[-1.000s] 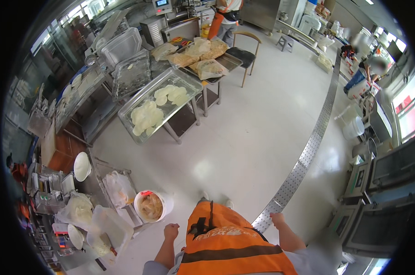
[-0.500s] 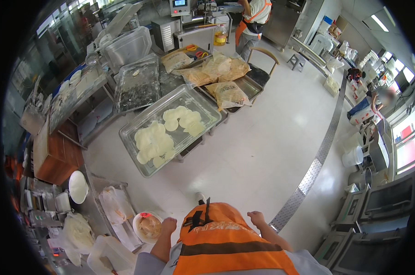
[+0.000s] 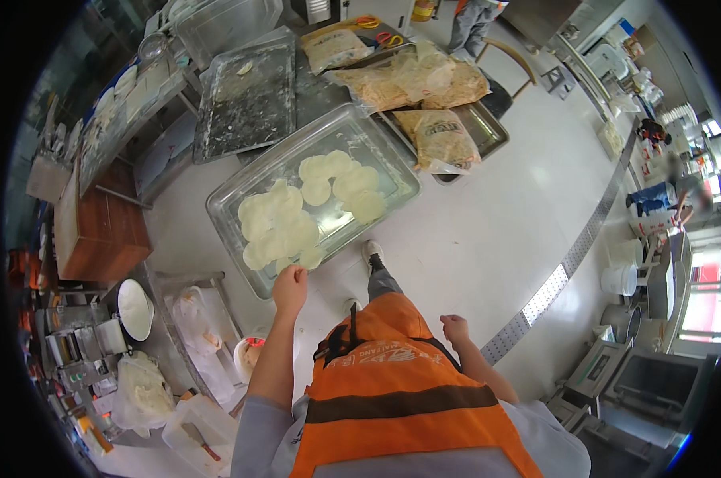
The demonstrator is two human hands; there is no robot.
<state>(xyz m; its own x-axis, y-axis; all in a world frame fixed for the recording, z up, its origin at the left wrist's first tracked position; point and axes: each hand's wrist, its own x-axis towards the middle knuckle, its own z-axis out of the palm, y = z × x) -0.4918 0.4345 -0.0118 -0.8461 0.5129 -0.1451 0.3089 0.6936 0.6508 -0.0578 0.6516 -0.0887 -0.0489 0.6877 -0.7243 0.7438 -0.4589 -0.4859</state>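
Curled closed at chest height, my left hand appears just in front of the near edge of a clear plastic tray; I cannot tell whether it touches the rim. Pale, thin dough rounds lie overlapping in that tray, in a larger cluster at the left and a smaller one at the right. My right hand hangs to the right of my orange apron, its fingers curled in. Nothing shows in either hand.
Bags of tan filling lie on metal trays beyond the clear tray, near scissors. A floury dark tray is at the far left. A white bowl and a plastic bin holding a knife stand left. Other people are farther off.
I have stepped forward, and the clear tray is nearer to me. My left hand has risen forward toward its near edge. The right hand stays curled, now slightly farther forward.
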